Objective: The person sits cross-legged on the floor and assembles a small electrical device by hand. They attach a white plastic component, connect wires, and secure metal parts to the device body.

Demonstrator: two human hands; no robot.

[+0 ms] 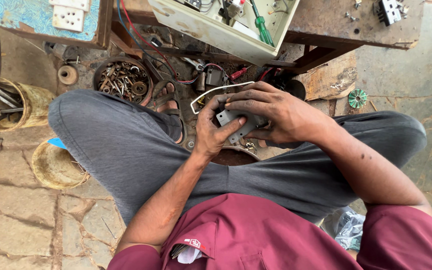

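Your left hand [210, 131] cups a small grey plastic part [235, 125] from below, thumb pressed on its face; your right hand [271, 112] closes over its top, fingers curled around it. You seem mid-fitting, so the next move likely calls for steady, even pressure. The part is flat, angular, with small holes. Just beyond your hands lies a bent white wire [211, 92], then a bowl of rusty hardware [124, 79].
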